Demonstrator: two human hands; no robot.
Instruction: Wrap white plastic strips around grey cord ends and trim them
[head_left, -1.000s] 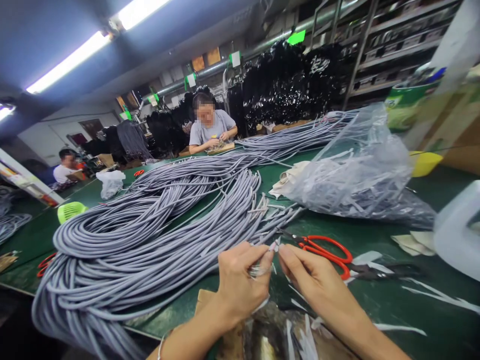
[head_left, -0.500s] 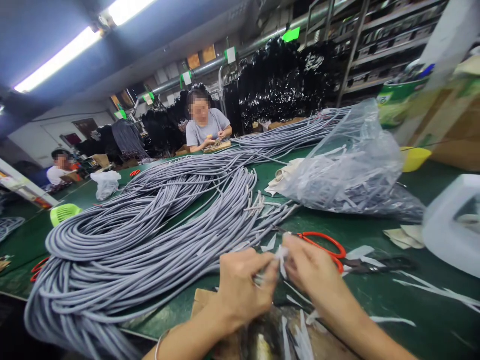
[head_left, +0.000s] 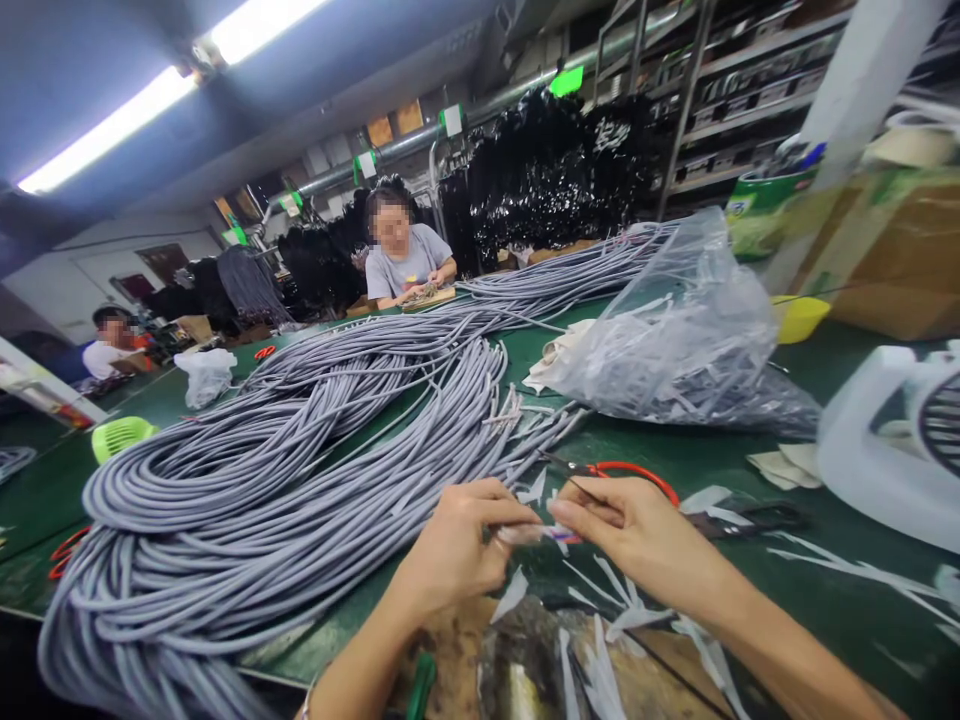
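Left hand (head_left: 457,545) and right hand (head_left: 637,530) raised together low over green table (head_left: 750,600), fingertips meeting. Left thumb and forefinger pinched on end of a grey cable (head_left: 517,534); right thumb and forefinger pinched on the thin coloured wires (head_left: 561,536) sticking out of that end, red and blue just visible between the two pinches. Remaining fingers of both hands curled loosely, not spread. Just behind right fingers: red-handled scissors (head_left: 630,470) flat on table, partly hidden by the hand. Left of and beyond left fingers: big heap of grey cables (head_left: 285,470), cut ends fanned toward the hands. Below the fingers, toward the body: white strips (head_left: 600,650) scattered over a brown board (head_left: 465,660). Beyond right fingers: clear plastic bag (head_left: 675,340) stuffed with more strips. Far right: white plastic jug (head_left: 877,450) on its side. Across table, a co-worker (head_left: 405,260) in grey shirt seated, hands on own work. Green tags hanging overhead and a green container at far right, lettering too small and blurred to read; no brand legible anywhere.
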